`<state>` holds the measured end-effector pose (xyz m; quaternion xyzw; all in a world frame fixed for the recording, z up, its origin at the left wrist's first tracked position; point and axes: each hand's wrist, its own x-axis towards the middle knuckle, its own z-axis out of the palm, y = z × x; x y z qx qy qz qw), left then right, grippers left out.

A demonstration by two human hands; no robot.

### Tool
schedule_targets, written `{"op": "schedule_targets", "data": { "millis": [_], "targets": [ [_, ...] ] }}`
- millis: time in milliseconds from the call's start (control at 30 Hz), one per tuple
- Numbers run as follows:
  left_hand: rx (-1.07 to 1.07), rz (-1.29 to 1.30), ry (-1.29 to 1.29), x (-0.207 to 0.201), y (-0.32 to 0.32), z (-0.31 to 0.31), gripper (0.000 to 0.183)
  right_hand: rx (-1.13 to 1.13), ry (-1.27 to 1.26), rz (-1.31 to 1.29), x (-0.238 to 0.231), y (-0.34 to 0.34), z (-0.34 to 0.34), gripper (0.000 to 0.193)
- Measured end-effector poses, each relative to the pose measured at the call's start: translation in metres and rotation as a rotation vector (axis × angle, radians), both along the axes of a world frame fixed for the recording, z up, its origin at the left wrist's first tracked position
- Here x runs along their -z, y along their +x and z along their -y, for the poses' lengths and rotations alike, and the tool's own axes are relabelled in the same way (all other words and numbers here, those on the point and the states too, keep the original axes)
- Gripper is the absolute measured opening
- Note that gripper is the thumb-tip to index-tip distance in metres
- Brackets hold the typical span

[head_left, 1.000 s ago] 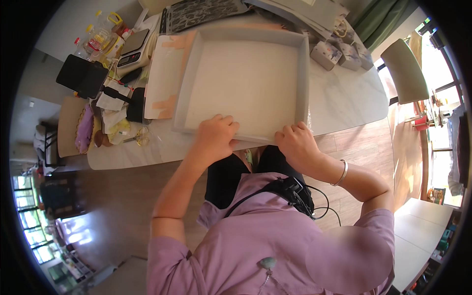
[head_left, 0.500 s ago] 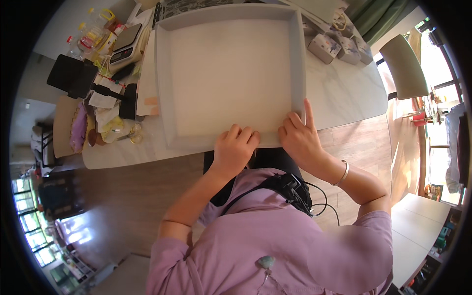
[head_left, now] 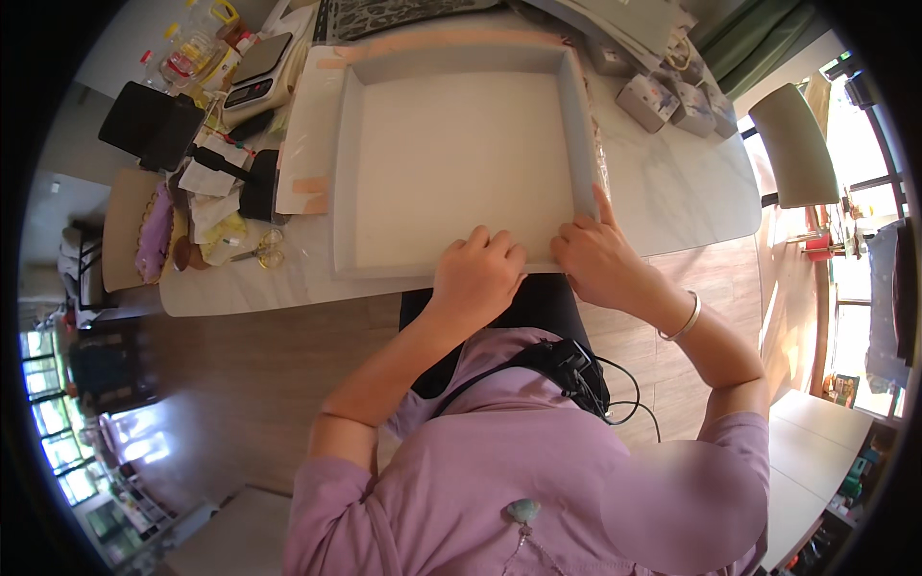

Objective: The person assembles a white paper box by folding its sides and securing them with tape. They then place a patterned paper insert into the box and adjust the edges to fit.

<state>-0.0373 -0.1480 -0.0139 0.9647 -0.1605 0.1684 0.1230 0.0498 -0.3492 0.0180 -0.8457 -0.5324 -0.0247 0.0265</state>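
Note:
A shallow grey tray-like box (head_left: 346, 182) with a pale flat bottom lies in front of me at the table's near edge. My left hand (head_left: 477, 276) is closed over the middle of its near wall, fingers bent over the rim. At the near right corner, my right hand (head_left: 603, 257) grips the same wall, with its index finger stretched along the outside of the right wall. Both thumbs are mostly hidden. Under the box, a pale board (head_left: 305, 163) with strips of peach tape sticks out at the left and far sides.
On the left of the marble-look table (head_left: 677, 182) are a kitchen scale (head_left: 252, 91), a black stand (head_left: 259, 187), scissors (head_left: 267, 252), papers and bottles. Small boxes (head_left: 645, 103) stand far right. A black patterned sheet (head_left: 403, 14) lies beyond the box.
The box looks smaller and lower now, and its far edge has come nearer to me. More of the taped board and the black sheet shows. Both hands keep their hold.

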Motion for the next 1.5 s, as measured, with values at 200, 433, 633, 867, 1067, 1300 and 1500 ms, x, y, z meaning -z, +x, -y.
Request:
{"op": "schedule_targets", "data": {
  "millis": [200, 433, 633, 867, 1067, 1300, 1500],
  "targets": [
    [0.016, 0.029, 0.08, 0.016, 0.007, 0.015, 0.031, -0.076, -0.092, -0.174, 0.0, 0.011, -0.017, 0.014],
    [-0.001, 0.002, 0.092, 0.007, 0.003, 0.015, 0.029, -0.077, -0.194, -0.707, -0.045, 0.048, -0.018, 0.026],
    [-0.066, -0.009, 0.098, 0.006, 0.004, 0.017, 0.034, 0.029, -0.26, -0.582, -0.048, 0.033, -0.02, 0.022],
    [-0.063, -0.013, 0.111, 0.004, 0.012, 0.013, 0.033, -0.049, -0.066, -0.203, -0.009, 0.005, -0.002, 0.004],
    [-0.07, -0.052, 0.115, 0.003, 0.011, 0.013, 0.033, -0.009, 0.046, 0.022, 0.007, -0.002, -0.006, 0.008],
    [-0.058, -0.079, 0.083, 0.003, 0.011, 0.012, 0.033, -0.028, 0.011, -0.02, 0.011, 0.003, -0.009, 0.008],
    [-0.017, -0.103, 0.048, 0.005, 0.012, 0.008, 0.034, -0.027, -0.068, -0.143, 0.007, 0.015, -0.01, 0.009]
  ]
}}
